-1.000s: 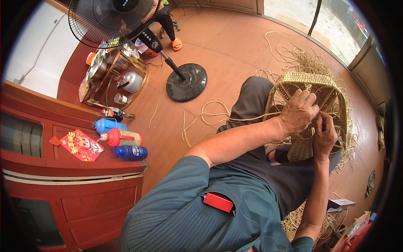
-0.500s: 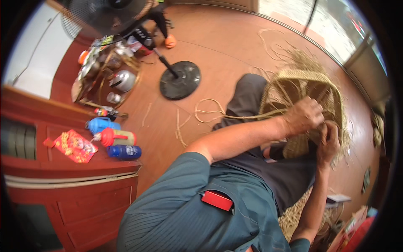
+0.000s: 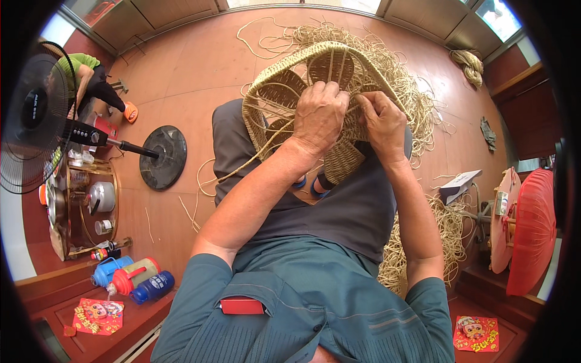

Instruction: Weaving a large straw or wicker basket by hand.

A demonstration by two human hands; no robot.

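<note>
A woven straw basket [image 3: 270,71] with petal-shaped panels inside a thick braided rim rests at my knees. My left hand [image 3: 321,115] is closed, back upward, over the basket's middle, with cord strands running up from beneath its fingers. A straw cord [image 3: 242,168] trails from near that hand across my thigh to the floor. Close beside it, my right hand [image 3: 384,118] pinches a thin strand of cord between thumb and forefinger, just inside the basket's right rim. The left fingertips are mostly hidden.
Loose straw cord [image 3: 417,121] lies heaped beyond the basket, with another pile [image 3: 423,248] by my right side. A standing fan [image 3: 160,157] is at the left, near a small cart [image 3: 115,206]. Bottles [image 3: 151,287] lie lower left. Another person [image 3: 82,72] sits far left.
My view has swung to the right, so the basket and hands now appear nearer the middle. Both hands are still at the basket's middle, and the other person shows more.
</note>
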